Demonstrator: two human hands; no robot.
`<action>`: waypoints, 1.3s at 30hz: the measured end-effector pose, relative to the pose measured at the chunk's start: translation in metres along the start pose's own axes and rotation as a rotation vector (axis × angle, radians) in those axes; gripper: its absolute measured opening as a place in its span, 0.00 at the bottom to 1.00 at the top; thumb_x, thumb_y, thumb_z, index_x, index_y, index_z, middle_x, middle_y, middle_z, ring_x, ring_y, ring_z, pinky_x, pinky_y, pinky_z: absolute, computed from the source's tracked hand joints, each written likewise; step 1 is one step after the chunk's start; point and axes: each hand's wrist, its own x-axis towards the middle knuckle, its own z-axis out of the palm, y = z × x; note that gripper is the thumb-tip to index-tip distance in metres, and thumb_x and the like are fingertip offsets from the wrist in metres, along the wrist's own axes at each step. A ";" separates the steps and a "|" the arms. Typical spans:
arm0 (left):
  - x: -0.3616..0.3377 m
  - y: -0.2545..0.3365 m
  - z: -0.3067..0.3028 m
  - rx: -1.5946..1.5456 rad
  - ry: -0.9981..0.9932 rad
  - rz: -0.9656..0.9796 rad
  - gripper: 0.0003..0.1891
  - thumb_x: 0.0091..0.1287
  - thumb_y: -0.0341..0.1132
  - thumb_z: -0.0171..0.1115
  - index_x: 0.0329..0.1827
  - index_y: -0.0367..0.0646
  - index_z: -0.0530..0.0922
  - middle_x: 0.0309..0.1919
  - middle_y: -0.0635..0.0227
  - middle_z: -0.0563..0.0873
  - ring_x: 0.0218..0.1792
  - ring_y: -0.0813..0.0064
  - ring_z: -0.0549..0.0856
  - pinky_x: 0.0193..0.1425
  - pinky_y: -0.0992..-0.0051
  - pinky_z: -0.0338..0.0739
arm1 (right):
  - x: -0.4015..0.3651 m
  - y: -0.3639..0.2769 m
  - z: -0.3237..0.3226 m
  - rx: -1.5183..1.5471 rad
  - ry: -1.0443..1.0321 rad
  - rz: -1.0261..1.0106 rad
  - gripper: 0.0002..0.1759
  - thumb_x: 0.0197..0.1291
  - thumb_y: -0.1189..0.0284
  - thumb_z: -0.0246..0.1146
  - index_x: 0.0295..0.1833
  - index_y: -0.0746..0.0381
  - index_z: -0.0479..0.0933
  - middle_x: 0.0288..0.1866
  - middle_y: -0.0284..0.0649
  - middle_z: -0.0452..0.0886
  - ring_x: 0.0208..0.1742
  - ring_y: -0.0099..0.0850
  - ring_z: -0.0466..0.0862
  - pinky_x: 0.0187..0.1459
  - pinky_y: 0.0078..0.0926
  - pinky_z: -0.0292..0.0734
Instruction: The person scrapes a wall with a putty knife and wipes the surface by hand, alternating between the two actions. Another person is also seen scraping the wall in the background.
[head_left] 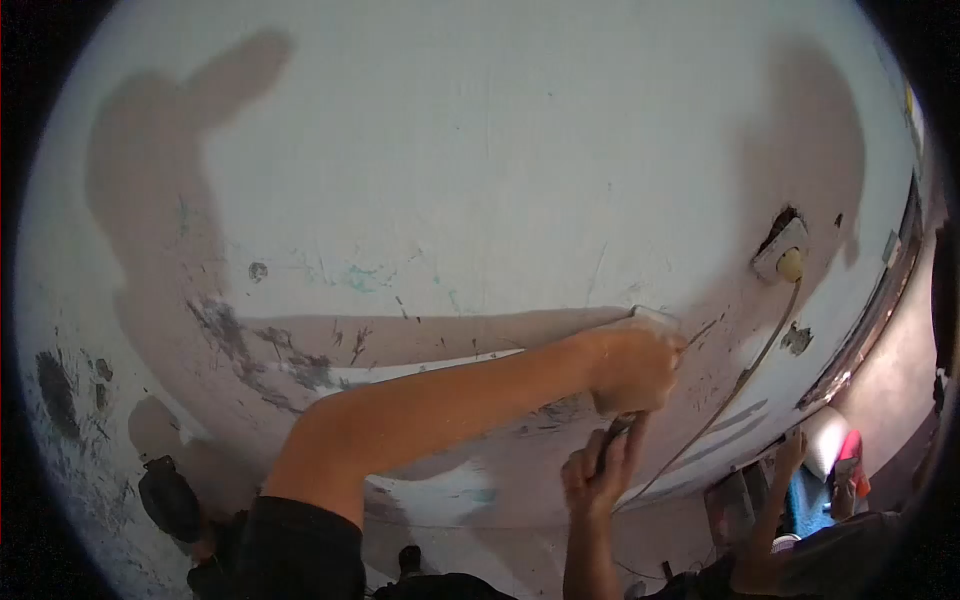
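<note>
My left arm reaches across a scuffed white wall [480, 180]. The left hand [640, 365], slightly blurred, is closed near the wall, and a pale flat-edged piece [655, 318] shows above its knuckles. Just below it, my right hand [603, 465] wraps round the dark handle [618, 432] of a tool. The tool's upper end is hidden behind the left hand, so I cannot tell its kind. Dark scrapes and greenish stains mark the wall around and left of the arm.
A loose socket [785, 250] with a yellowish plug hangs from a hole at right, its cable [745, 375] running down the wall. One person's arm [785, 485] is at lower right, near a blue item [808, 500]. Another person's dark-haired head [170, 500] is at lower left.
</note>
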 end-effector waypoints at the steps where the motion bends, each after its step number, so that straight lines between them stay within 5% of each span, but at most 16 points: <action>1: 0.002 -0.005 -0.010 0.021 0.021 0.015 0.08 0.46 0.42 0.72 0.27 0.50 0.88 0.34 0.73 0.88 0.51 0.66 0.80 0.60 0.70 0.73 | 0.003 -0.009 -0.004 -0.005 -0.005 0.001 0.37 0.75 0.58 0.52 0.81 0.46 0.41 0.17 0.29 0.56 0.10 0.19 0.53 0.10 0.20 0.52; 3: 0.001 -0.003 -0.015 -0.033 0.112 -0.035 0.10 0.42 0.42 0.73 0.26 0.49 0.88 0.33 0.74 0.88 0.50 0.68 0.80 0.59 0.72 0.74 | 0.012 -0.027 -0.006 -0.121 -0.164 -0.136 0.37 0.75 0.60 0.51 0.81 0.50 0.41 0.17 0.30 0.56 0.09 0.19 0.52 0.09 0.20 0.53; 5: 0.002 0.013 -0.007 0.019 0.399 -0.074 0.09 0.54 0.38 0.66 0.24 0.41 0.84 0.29 0.67 0.87 0.42 0.70 0.82 0.56 0.74 0.74 | 0.002 -0.030 -0.015 -0.154 -0.199 -0.156 0.39 0.75 0.62 0.51 0.81 0.56 0.37 0.17 0.33 0.61 0.09 0.21 0.58 0.12 0.22 0.56; 9: -0.013 0.031 0.014 -0.028 0.449 0.014 0.08 0.55 0.35 0.63 0.25 0.39 0.82 0.28 0.68 0.85 0.40 0.71 0.81 0.53 0.72 0.76 | -0.025 -0.022 -0.028 -0.141 -0.225 -0.036 0.42 0.74 0.60 0.53 0.81 0.53 0.35 0.17 0.34 0.61 0.10 0.21 0.58 0.12 0.22 0.55; 12: -0.023 0.039 0.036 -0.087 0.583 -0.047 0.06 0.54 0.34 0.63 0.25 0.40 0.80 0.26 0.70 0.83 0.38 0.73 0.80 0.51 0.74 0.74 | -0.030 -0.024 -0.032 -0.254 -0.263 0.079 0.42 0.72 0.68 0.54 0.81 0.63 0.36 0.19 0.35 0.67 0.13 0.22 0.66 0.16 0.21 0.63; 13: -0.028 0.041 0.038 -0.077 0.579 -0.040 0.06 0.54 0.34 0.63 0.25 0.40 0.80 0.26 0.70 0.83 0.38 0.73 0.80 0.51 0.74 0.74 | -0.028 -0.030 -0.034 -0.247 -0.266 0.068 0.42 0.72 0.68 0.54 0.81 0.63 0.36 0.19 0.35 0.67 0.13 0.22 0.66 0.16 0.21 0.63; 15: -0.036 0.046 0.041 -0.071 0.585 -0.090 0.07 0.52 0.34 0.65 0.22 0.43 0.77 0.24 0.72 0.81 0.36 0.75 0.79 0.49 0.74 0.73 | -0.024 -0.039 -0.042 -0.719 -0.339 0.098 0.40 0.71 0.73 0.55 0.80 0.67 0.40 0.22 0.35 0.72 0.17 0.23 0.72 0.20 0.20 0.67; 16: -0.039 0.047 0.042 -0.070 0.583 -0.081 0.07 0.52 0.34 0.65 0.22 0.43 0.77 0.24 0.72 0.81 0.36 0.75 0.79 0.49 0.74 0.73 | -0.022 -0.040 -0.048 -0.748 -0.288 0.084 0.37 0.66 0.78 0.59 0.77 0.69 0.53 0.24 0.39 0.77 0.21 0.24 0.77 0.24 0.19 0.71; 17: -0.042 0.048 0.044 -0.059 0.578 -0.098 0.07 0.53 0.34 0.64 0.22 0.43 0.77 0.24 0.72 0.81 0.35 0.74 0.79 0.49 0.74 0.73 | -0.017 -0.041 -0.053 -0.743 -0.281 0.082 0.37 0.66 0.78 0.59 0.77 0.69 0.53 0.24 0.39 0.77 0.21 0.24 0.77 0.24 0.19 0.71; 19: -0.045 0.051 0.046 -0.043 0.572 -0.138 0.08 0.55 0.34 0.63 0.21 0.44 0.75 0.22 0.72 0.80 0.34 0.73 0.80 0.50 0.73 0.72 | -0.010 -0.046 -0.057 -1.227 -0.398 -0.251 0.33 0.61 0.80 0.62 0.72 0.71 0.63 0.26 0.45 0.80 0.24 0.24 0.79 0.28 0.20 0.74; 20: -0.044 0.050 0.047 -0.044 0.572 -0.133 0.08 0.55 0.34 0.63 0.21 0.44 0.75 0.22 0.72 0.80 0.34 0.73 0.80 0.50 0.73 0.72 | -0.011 -0.049 -0.053 -1.203 -0.355 -0.304 0.29 0.57 0.82 0.64 0.66 0.72 0.70 0.29 0.50 0.81 0.26 0.26 0.81 0.30 0.22 0.75; 30: -0.038 0.041 0.040 -0.078 0.496 -0.180 0.09 0.55 0.33 0.63 0.20 0.44 0.73 0.19 0.73 0.76 0.29 0.76 0.78 0.43 0.76 0.72 | 0.008 -0.052 -0.053 -1.220 -0.416 -0.488 0.28 0.56 0.83 0.66 0.65 0.67 0.74 0.35 0.53 0.85 0.27 0.31 0.85 0.30 0.23 0.77; 39: -0.029 0.046 0.041 -0.072 0.543 -0.234 0.10 0.55 0.33 0.63 0.19 0.44 0.72 0.17 0.72 0.74 0.27 0.77 0.76 0.38 0.77 0.71 | 0.016 -0.074 -0.053 -1.303 -0.495 -0.481 0.29 0.53 0.82 0.70 0.64 0.62 0.76 0.26 0.44 0.82 0.20 0.34 0.80 0.24 0.27 0.75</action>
